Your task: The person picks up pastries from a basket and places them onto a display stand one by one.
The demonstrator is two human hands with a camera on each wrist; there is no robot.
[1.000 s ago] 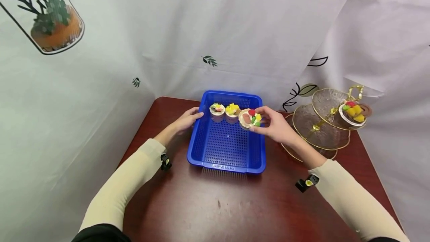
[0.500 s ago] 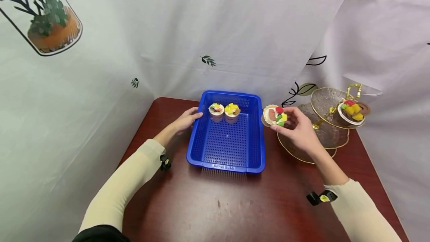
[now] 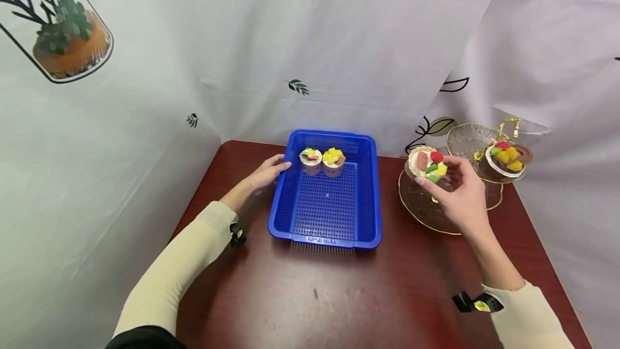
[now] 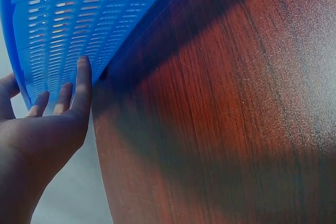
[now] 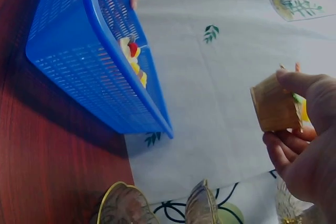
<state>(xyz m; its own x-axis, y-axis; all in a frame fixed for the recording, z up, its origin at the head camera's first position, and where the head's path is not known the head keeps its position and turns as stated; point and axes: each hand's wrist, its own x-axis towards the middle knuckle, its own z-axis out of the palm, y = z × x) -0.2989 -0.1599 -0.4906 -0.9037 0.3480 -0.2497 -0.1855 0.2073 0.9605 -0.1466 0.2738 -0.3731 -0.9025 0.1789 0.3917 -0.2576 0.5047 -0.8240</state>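
Left hand (image 3: 261, 174) grips the blue perforated basket (image 3: 322, 241); right hand (image 3: 465, 193) pinches a fruit-topped cupcake (image 3: 419, 162) aloft, right of the basket. Apparently mid-transfer; next likely calls for level lowering onto the tiered stand (image 3: 422, 210).

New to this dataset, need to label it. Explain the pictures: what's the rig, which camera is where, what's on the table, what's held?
No robot here: just a person's two bare hands. The wide picture comes from a camera on the head, looking forward and down; the other two come from cameras on each wrist.

On the brown table sit a blue basket with two dessert cups inside, and a gold-rimmed tiered stand carrying one chocolate-coloured cup.

The left hand grips the basket's left edge. The right hand holds a fruit-topped cup in the air, pinched between thumb and fingers.
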